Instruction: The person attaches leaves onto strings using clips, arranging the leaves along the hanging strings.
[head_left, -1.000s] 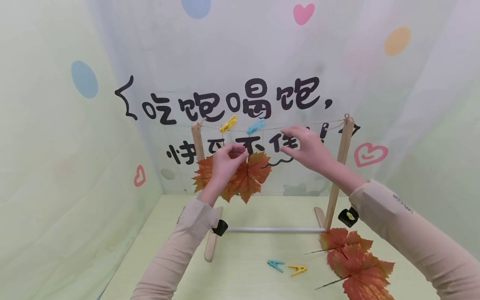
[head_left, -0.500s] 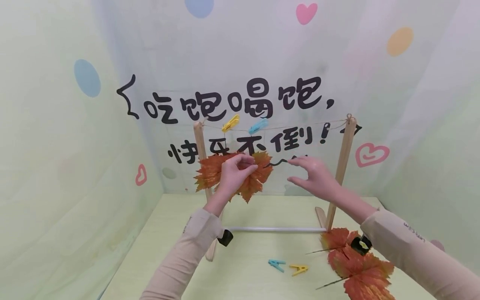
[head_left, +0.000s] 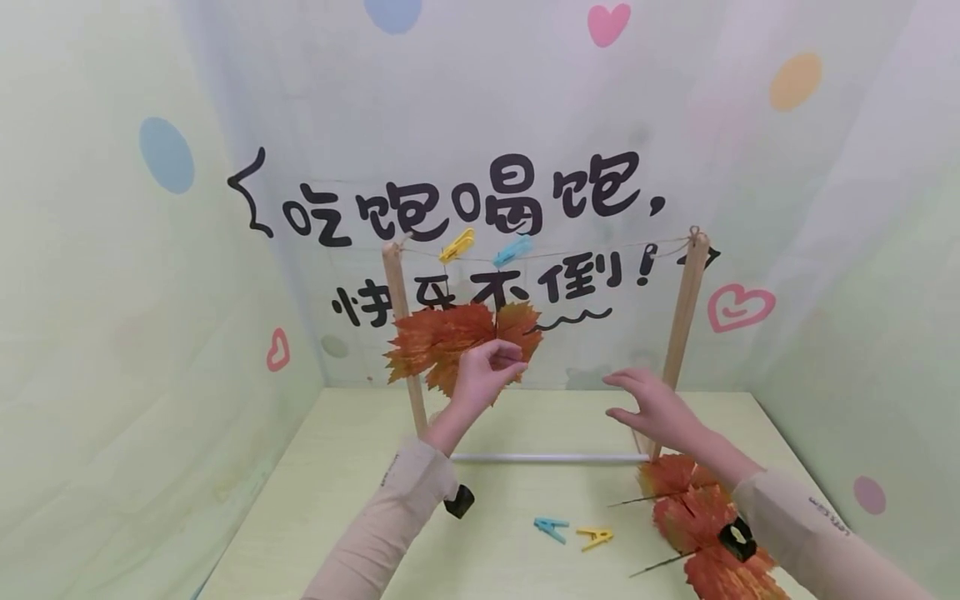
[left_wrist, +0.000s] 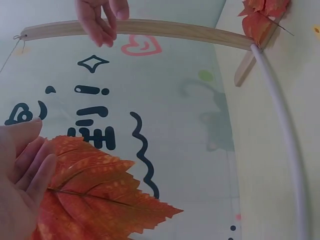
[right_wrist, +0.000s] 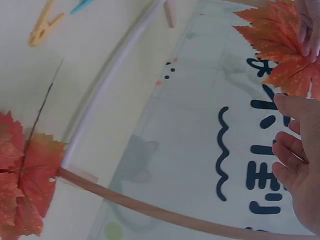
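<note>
Two orange-red maple leaves (head_left: 442, 329) hang overlapping from a string (head_left: 585, 252), by a yellow clothespin (head_left: 457, 246) and a blue clothespin (head_left: 513, 250). In front of the right-hand leaf is my left hand (head_left: 487, 375), its fingers loosely bent with nothing between them. The left wrist view shows those fingers beside the leaf (left_wrist: 95, 195). My right hand (head_left: 656, 408) is in the air before the right post, thumb and fingers spread apart and holding nothing. Below it, more maple leaves (head_left: 693, 508) lie on the table with dark stems pointing left.
Two wooden posts (head_left: 684, 325) carry the string, joined low down by a white rod (head_left: 551, 458). A blue clothespin (head_left: 552, 529) and a yellow clothespin (head_left: 595, 538) lie on the table (head_left: 480, 550). Behind stands a printed cloth backdrop (head_left: 480, 100).
Both hands have come down from near the string, the right one also moving right and the left one slightly right. The hanging leaves and the clothespins stay where they were.
</note>
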